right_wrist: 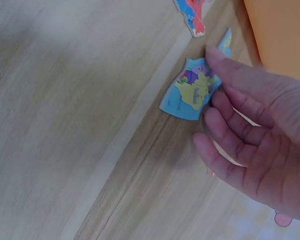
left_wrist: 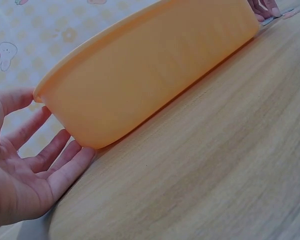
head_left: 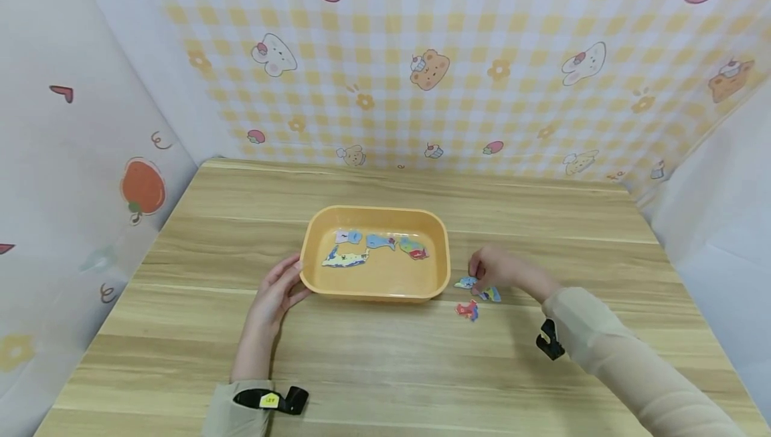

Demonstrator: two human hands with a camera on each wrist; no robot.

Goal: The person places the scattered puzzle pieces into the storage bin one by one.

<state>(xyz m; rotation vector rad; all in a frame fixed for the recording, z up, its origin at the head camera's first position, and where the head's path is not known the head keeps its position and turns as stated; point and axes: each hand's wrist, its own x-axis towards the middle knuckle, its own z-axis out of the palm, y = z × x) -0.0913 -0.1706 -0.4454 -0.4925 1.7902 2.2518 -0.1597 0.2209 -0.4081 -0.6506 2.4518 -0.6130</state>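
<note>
At its left end, my left hand [head_left: 274,296] holds the yellow-orange plastic tray [head_left: 376,293], fingers spread between rim and base in the left wrist view. My right hand [head_left: 496,268] is just right of the tray. Its thumb and fingers pinch the edge of a blue and yellow map-like puzzle piece [right_wrist: 192,92]. Partly covered by that hand is another blue piece [head_left: 464,282]. A red and blue piece [head_left: 467,310] lies on the table nearby. Inside the tray are several flat pieces, among them a yellow and blue one [head_left: 345,260] and a whale-shaped blue one [head_left: 379,241].
The wood-grain table [head_left: 385,370] extends around the tray. Behind it hangs a yellow checked cloth [head_left: 385,109] with cartoon prints, and pale cloth walls [head_left: 66,156] stand at both sides. Each sleeve carries a black wrist strap [head_left: 265,399].
</note>
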